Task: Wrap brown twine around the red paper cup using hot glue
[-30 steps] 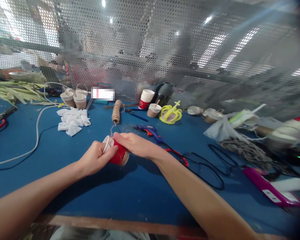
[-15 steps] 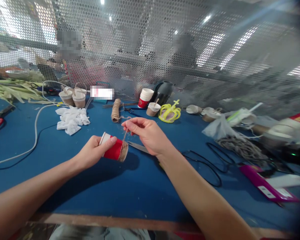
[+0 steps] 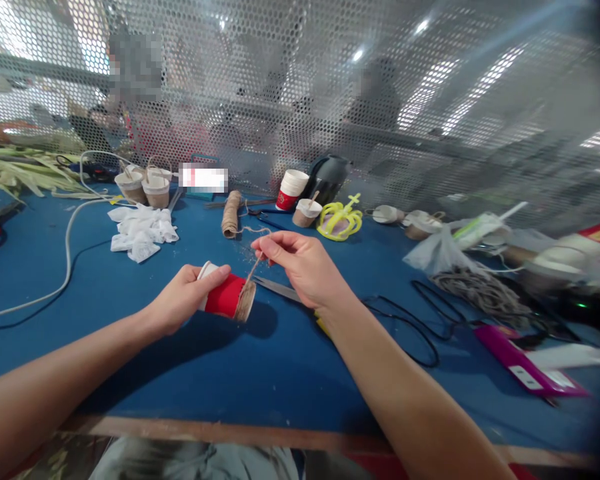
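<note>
Tilted on its side above the table, a red and white paper cup (image 3: 225, 295) is gripped by my left hand (image 3: 183, 297) near its white rim. Brown twine (image 3: 245, 301) is wound in several turns around the cup's base end. My right hand (image 3: 300, 267) pinches the strand of twine that rises from the cup, thumb against fingers. From there the strand runs back to a twine spool (image 3: 231, 215) lying behind. Under my right hand lie scissors (image 3: 279, 289) with a yellow handle, partly hidden by the wrist.
White crumpled cloth (image 3: 143, 230) and twine-wrapped cups (image 3: 157, 190) sit at the left. Stacked paper cups (image 3: 293, 189), a yellow crown-shaped piece (image 3: 339, 221) and a dark kettle (image 3: 329, 177) stand behind. Black cable (image 3: 405, 327) and a purple packet (image 3: 515, 357) lie right. A perforated metal screen (image 3: 260, 100) closes the back.
My right hand has moved slightly right, drawing the strand a little farther from the cup. The cup stays tilted in my left hand. The whole view has shifted slightly.
</note>
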`<state>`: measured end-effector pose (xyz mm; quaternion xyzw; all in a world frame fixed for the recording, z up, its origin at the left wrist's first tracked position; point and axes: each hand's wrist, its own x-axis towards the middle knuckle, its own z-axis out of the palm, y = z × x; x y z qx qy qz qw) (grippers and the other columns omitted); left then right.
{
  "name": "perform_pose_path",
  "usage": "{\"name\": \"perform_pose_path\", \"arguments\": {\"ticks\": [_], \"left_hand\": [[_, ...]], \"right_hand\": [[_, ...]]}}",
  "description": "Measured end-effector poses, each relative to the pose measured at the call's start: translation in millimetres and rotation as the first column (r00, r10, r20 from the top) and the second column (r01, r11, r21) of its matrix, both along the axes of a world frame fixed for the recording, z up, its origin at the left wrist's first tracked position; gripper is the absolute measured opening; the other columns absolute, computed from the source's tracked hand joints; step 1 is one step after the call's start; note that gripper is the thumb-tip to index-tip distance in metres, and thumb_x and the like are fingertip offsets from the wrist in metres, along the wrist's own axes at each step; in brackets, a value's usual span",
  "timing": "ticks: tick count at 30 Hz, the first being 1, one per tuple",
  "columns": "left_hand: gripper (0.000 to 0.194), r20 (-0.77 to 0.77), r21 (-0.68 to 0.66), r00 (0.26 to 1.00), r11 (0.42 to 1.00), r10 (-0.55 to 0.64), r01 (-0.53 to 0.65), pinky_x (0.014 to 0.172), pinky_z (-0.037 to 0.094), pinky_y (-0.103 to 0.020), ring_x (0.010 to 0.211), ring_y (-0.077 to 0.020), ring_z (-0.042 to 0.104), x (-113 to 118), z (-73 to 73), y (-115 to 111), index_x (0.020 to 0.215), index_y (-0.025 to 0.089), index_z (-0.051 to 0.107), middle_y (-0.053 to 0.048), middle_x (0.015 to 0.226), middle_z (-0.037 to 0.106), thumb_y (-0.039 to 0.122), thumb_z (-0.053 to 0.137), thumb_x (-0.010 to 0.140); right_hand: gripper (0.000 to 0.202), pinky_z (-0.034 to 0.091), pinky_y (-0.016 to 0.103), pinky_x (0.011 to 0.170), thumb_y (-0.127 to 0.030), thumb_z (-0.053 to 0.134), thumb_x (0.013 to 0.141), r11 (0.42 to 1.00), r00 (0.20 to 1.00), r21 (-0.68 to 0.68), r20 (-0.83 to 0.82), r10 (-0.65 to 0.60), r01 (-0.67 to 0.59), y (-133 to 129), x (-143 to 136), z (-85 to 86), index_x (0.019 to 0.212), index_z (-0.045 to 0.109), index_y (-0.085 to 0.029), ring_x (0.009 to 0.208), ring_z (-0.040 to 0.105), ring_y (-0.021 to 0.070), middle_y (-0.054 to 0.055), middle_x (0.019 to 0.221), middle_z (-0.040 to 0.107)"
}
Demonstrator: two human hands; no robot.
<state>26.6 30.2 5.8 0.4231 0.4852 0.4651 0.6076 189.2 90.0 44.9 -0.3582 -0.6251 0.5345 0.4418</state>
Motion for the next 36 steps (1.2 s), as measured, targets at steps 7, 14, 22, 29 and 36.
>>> {"name": "perform_pose_path", "arguments": {"ticks": [7,14,22,29,36], "left_hand": [[0.038,-0.003,-0.123,0.999,0.992,0.038,-0.038,0.042,0.031,-0.018,0.039,-0.0064,0.044,1.0,2.8,0.1,0.054,0.012,0.054,0.002,0.045,0.054,0.047,0.067,0.061],[0.037,-0.032,-0.155,0.998,0.986,0.051,-0.055,0.04,0.029,-0.018,0.037,-0.0061,0.043,2.3,8.5,0.2,0.053,0.012,0.052,0.003,0.043,0.051,0.044,0.066,0.062],[0.036,0.036,0.004,0.999,1.0,0.006,-0.006,0.043,0.029,-0.018,0.041,-0.0055,0.039,1.0,6.3,-6.2,0.052,0.013,0.053,0.003,0.046,0.051,0.045,0.065,0.064],[0.039,-0.048,0.075,0.999,0.997,0.009,-0.005,0.042,0.027,-0.019,0.041,-0.0055,0.035,3.1,8.0,-9.1,0.048,0.014,0.05,0.004,0.044,0.047,0.047,0.062,0.064],[0.039,-0.126,0.192,0.992,0.981,0.005,0.02,0.044,0.026,-0.02,0.045,-0.0064,0.032,0.9,5.6,-11.5,0.049,0.013,0.051,0.003,0.046,0.043,0.045,0.055,0.072]], "right_hand": [[0.006,0.044,0.026,0.066,-0.023,0.065,0.069,1.0,0.999,0.012,0.034,-0.004,0.004,-0.8,-1.1,-1.4,0.066,0.067,-0.018,0.061,0.055,0.0085,-0.001,0.065,0.064],[0.008,0.044,0.026,0.065,-0.023,0.064,0.07,0.999,0.999,0.031,0.041,-0.027,0.025,-0.7,-1.0,-2.2,0.066,0.066,-0.017,0.06,0.054,0.008,-0.002,0.065,0.064],[0.008,0.043,0.026,0.068,-0.024,0.065,0.069,0.999,0.997,0.01,0.07,-0.038,0.037,2.6,-0.8,-8.3,0.066,0.066,-0.017,0.061,0.054,0.0086,-0.001,0.066,0.064],[0.01,0.043,0.028,0.07,-0.027,0.066,0.069,1.0,0.994,0.001,0.109,-0.027,0.027,1.7,-2.8,-9.2,0.067,0.065,-0.017,0.064,0.056,0.01,0.0,0.069,0.065],[0.011,0.043,0.026,0.069,-0.028,0.066,0.069,1.0,0.99,0.007,0.136,-0.019,0.019,-0.6,-4.2,-10.2,0.067,0.066,-0.016,0.063,0.055,0.0096,0.0,0.067,0.064]]}}
